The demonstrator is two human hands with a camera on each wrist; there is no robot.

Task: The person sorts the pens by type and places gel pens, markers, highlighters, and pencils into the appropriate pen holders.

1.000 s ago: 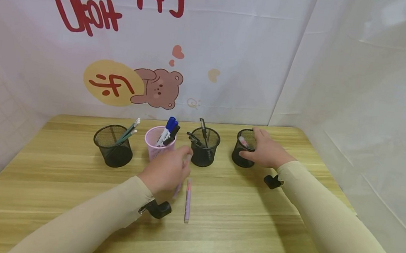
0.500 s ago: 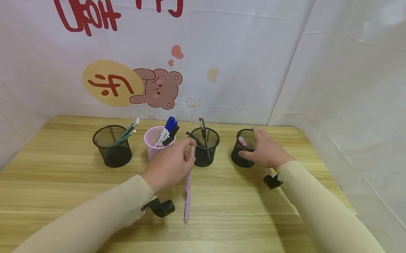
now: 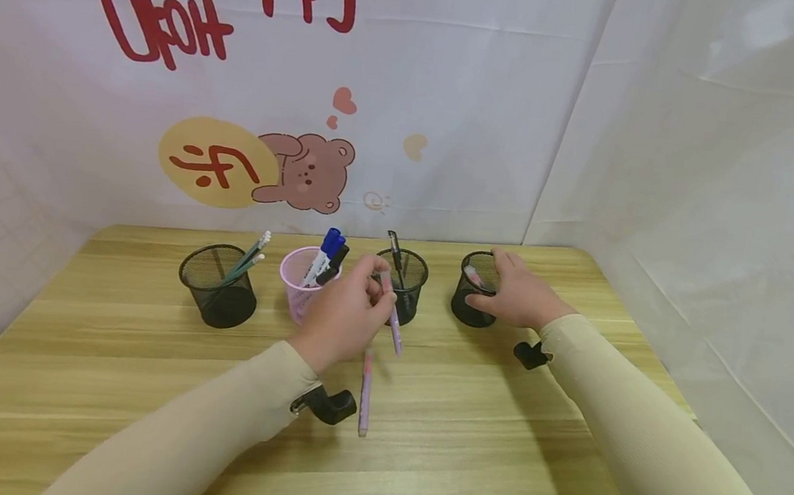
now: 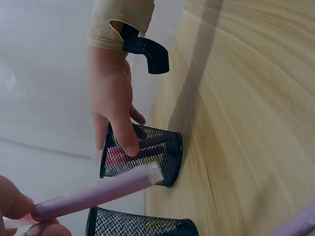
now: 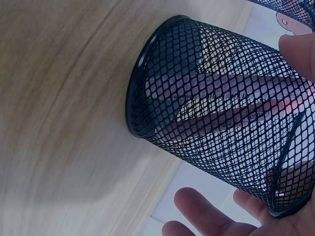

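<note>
My left hand (image 3: 349, 307) pinches a purple pen with a pinkish, clear-capped end (image 3: 395, 333) between thumb and fingers, in front of the middle black mesh cup. The left wrist view shows the same purple pen (image 4: 98, 196) with its pale end pointing away from the fingers. My right hand (image 3: 526, 293) holds the rightmost black mesh pen cup (image 3: 466, 311) near its rim, thumb on one side and fingers on the other. Through the mesh in the right wrist view, two purple pens (image 5: 216, 86) show inside. Another purple pen (image 3: 365, 403) lies on the table below my left hand.
Along the back stand a black mesh cup (image 3: 228, 310) with green pencils, a pink cup (image 3: 292, 289) with blue and black markers, and a black mesh cup (image 3: 416, 290) with black pens. The wooden table (image 3: 460, 467) meets white curtains behind and at the right.
My left hand has moved slightly right and lifted the purple pen, whose lower end has swung rightward off the line of the pen on the table. My right hand stays on the cup.
</note>
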